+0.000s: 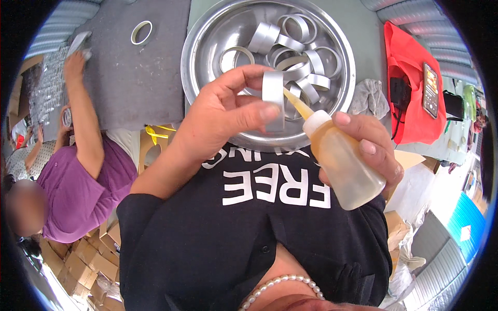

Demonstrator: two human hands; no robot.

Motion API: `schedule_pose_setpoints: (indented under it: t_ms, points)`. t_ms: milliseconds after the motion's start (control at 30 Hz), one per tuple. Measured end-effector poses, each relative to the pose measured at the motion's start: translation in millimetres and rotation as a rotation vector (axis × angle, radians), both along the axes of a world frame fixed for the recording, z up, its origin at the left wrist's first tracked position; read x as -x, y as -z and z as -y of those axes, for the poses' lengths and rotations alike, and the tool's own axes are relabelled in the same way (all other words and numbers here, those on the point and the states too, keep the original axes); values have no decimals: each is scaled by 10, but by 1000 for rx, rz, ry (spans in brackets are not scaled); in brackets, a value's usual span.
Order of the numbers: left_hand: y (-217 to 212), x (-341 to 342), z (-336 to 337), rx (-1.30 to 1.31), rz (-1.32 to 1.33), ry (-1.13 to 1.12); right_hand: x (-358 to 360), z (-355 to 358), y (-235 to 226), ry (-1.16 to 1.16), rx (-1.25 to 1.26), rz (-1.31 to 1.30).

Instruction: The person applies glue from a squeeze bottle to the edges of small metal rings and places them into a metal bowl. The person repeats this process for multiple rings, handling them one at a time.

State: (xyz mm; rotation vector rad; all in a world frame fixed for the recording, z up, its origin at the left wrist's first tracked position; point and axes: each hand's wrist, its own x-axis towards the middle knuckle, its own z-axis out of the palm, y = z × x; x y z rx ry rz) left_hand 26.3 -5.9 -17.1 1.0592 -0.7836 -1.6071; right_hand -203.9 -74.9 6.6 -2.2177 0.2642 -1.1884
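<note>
Between the thumb and fingers of my left hand (228, 111) is a silver ring (273, 101), held upright over the near part of a round metal basin. My right hand (371, 147) grips a translucent squeeze bottle (350, 166) with a white collar and a yellowish tapered nozzle (296, 103). The nozzle points up and left, its tip close to the ring's right edge; whether they touch I cannot tell. Inside the shiny basin (191, 49) lie several loose silver rings (263, 37), some flat and some on edge.
A lone ring (141, 32) lies on the dark mat (155, 78) at left. Right of the basin are a crumpled grey cloth (369, 98) and a red bag (410, 88) with a phone (430, 90) on it. A co-worker in a purple top (88, 181) reaches across the far left.
</note>
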Motion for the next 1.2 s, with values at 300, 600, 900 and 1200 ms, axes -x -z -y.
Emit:
schedule_pose_setpoints:
  t_ms: [300, 600, 900, 1200]
  points:
    - [-109, -41, 66, 592, 502, 60, 163, 18, 303, 168, -184, 229]
    - [-90, 7, 116, 982, 753, 80, 86, 114, 102, 188, -938, 252]
    - [-68, -143, 59, 832, 886, -69, -77, 238, 329, -11, -1660, 610]
    - [166, -1145, 298, 551, 1732, -465, 174, 400, 449, -64, -1447, 744]
